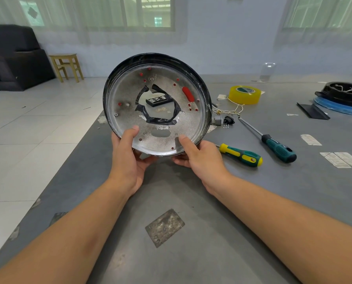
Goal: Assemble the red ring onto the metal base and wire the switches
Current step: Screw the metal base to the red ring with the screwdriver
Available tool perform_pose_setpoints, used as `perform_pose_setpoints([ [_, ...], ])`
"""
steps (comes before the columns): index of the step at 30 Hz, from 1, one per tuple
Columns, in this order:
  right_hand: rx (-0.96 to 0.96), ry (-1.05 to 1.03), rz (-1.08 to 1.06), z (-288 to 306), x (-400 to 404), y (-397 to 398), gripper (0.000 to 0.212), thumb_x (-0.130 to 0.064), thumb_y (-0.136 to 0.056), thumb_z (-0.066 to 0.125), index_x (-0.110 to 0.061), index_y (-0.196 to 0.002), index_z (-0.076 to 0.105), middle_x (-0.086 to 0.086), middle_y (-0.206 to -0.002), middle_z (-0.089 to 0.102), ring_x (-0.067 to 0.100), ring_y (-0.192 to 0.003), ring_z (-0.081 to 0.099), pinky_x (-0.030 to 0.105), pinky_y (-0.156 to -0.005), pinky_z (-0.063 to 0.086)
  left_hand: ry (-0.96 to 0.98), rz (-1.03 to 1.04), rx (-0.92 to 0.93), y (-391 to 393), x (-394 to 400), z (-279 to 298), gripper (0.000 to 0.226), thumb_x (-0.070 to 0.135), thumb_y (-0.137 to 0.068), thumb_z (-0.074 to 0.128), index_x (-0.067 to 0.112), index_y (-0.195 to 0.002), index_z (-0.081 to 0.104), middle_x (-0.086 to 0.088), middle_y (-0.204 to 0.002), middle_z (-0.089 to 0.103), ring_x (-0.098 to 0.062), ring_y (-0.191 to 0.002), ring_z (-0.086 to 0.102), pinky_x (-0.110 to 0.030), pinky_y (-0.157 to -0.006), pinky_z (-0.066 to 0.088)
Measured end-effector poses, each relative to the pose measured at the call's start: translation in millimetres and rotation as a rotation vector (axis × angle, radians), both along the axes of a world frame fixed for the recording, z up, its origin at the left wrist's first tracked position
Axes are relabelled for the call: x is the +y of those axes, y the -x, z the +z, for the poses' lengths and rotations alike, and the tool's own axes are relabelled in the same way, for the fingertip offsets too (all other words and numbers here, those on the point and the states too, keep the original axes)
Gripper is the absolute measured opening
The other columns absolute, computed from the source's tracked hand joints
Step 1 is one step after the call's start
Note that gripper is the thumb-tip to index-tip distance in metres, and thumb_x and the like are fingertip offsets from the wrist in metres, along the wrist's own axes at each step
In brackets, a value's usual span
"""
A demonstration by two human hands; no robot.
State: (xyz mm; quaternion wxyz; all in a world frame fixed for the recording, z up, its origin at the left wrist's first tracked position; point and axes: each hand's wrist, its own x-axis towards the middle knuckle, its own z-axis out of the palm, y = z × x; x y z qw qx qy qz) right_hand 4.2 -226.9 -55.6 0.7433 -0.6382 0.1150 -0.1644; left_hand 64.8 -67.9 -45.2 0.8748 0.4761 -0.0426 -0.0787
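I am holding the metal base (128,111) up at the centre of the frame, tilted to face me, well above the grey table (212,201). Red is showing through its small holes and through one long slot at the right, so I am judging that the red ring (188,94) is already sitting behind the plate and that I am checking how the holes are lining up. My left hand (128,158) is gripping the lower left rim, thumb pressing flat on the plate's face and fingers curling underneath. My right hand (199,154) is gripping the lower right rim the same way, thumb on the face, fingers behind. Torn black tape is edging the central opening. To the right of the plate, the switches (224,120) and thin wires are lying on the table near a roll of yellow tape (244,94). Two screwdrivers are lying at right: the yellow-handled screwdriver (241,155) just beside my right hand, the dark green screwdriver (278,148) farther out. Next, I am thinking, calls for laying the plate down and fastening the ring before wiring.
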Motion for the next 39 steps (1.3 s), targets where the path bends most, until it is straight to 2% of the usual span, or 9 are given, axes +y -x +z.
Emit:
perform_pose_setpoints([
  [7,0.017,0.047,-0.031,-2.4,-1.6,-2.0,0.029,-0.040,-0.096,0.068,-0.012,-0.098,0.076,-0.001,-0.093,0.080,0.020,-0.082,0.078,0.038,-0.078,0.064,-0.020,-0.006,0.005,4.1,-0.4,2.4,0.071,0.042,-0.083,0.066,0.022,-0.149,0.050,-0.010,-0.137,0.068,-0.030,-0.122,0.069,-0.057,-0.089,0.062],
  [11,0.026,0.063,-0.041,-3.2,-1.9,-3.4,0.026,-0.038,-0.097,0.067,-0.013,-0.093,0.076,-0.002,-0.091,0.080,0.019,-0.081,0.078,0.037,-0.077,0.064,-0.021,-0.008,0.016,6.7,-0.4,4.5,0.073,0.040,-0.083,0.065,0.019,-0.151,0.048,-0.012,-0.138,0.068,-0.031,-0.121,0.070,-0.048,-0.078,0.063],
  [17,0.029,0.070,-0.034,-3.1,-1.3,-3.1,0.026,-0.033,-0.099,0.064,-0.010,-0.100,0.076,0.000,-0.095,0.080,0.018,-0.084,0.078,0.037,-0.077,0.064,-0.009,-0.002,0.026,8.6,-2.1,6.0,0.075,0.033,-0.080,0.064,0.016,-0.151,0.047,-0.016,-0.139,0.066,-0.034,-0.123,0.068,-0.050,-0.080,0.064],
  [22,0.034,0.096,-0.048,-1.7,0.2,-1.3,0.020,-0.025,-0.098,0.060,-0.013,-0.102,0.075,-0.002,-0.097,0.080,0.017,-0.084,0.078,0.039,-0.079,0.065,-0.013,0.001,0.053,8.9,-2.6,6.2,0.079,0.028,-0.076,0.061,0.012,-0.151,0.046,-0.022,-0.144,0.061,-0.038,-0.129,0.063,-0.044,-0.075,0.064],
  [27,0.022,0.082,-0.032,1.3,2.2,0.7,0.016,-0.021,-0.100,0.057,-0.021,-0.097,0.073,-0.001,-0.099,0.080,0.018,-0.085,0.078,0.038,-0.078,0.065,-0.015,-0.007,0.055,9.5,-3.1,6.8,0.082,0.023,-0.073,0.058,0.009,-0.153,0.044,-0.023,-0.144,0.060,-0.040,-0.130,0.061,-0.055,-0.094,0.059],
  [30,0.016,0.065,-0.016,3.2,2.7,1.8,0.017,-0.019,-0.101,0.057,-0.024,-0.096,0.073,0.000,-0.102,0.079,0.019,-0.088,0.078,0.037,-0.079,0.064,-0.023,-0.027,0.056,10.2,-3.2,7.3,0.080,0.019,-0.076,0.057,0.002,-0.153,0.042,-0.025,-0.136,0.062,-0.033,-0.115,0.063,-0.059,-0.105,0.051],
  [32,0.019,0.059,-0.010,4.3,2.8,2.2,0.017,-0.019,-0.101,0.057,-0.025,-0.097,0.072,0.000,-0.103,0.079,0.019,-0.089,0.078,0.037,-0.079,0.064,-0.033,-0.033,0.053,10.1,-3.1,7.2,0.070,0.015,-0.086,0.053,0.003,-0.154,0.040,-0.027,-0.145,0.058,-0.033,-0.116,0.060,-0.058,-0.106,0.051],
  [36,0.029,0.059,-0.010,4.8,3.2,2.1,0.016,-0.019,-0.102,0.057,-0.024,-0.097,0.071,0.001,-0.104,0.079,0.018,-0.088,0.078,0.039,-0.080,0.064,-0.034,-0.032,0.070,9.8,-2.8,6.6,0.064,0.012,-0.091,0.048,0.004,-0.155,0.039,-0.027,-0.151,0.052,-0.042,-0.135,0.056,-0.058,-0.106,0.051],
  [39,0.043,0.063,-0.010,4.3,3.2,1.8,0.015,-0.020,-0.102,0.056,-0.019,-0.105,0.071,0.001,-0.106,0.079,0.019,-0.089,0.077,0.039,-0.081,0.064,-0.024,-0.028,0.081,8.9,-3.4,5.0,0.058,0.007,-0.097,0.040,0.002,-0.155,0.038,-0.028,-0.150,0.051,-0.036,-0.121,0.059,-0.059,-0.108,0.049],
])
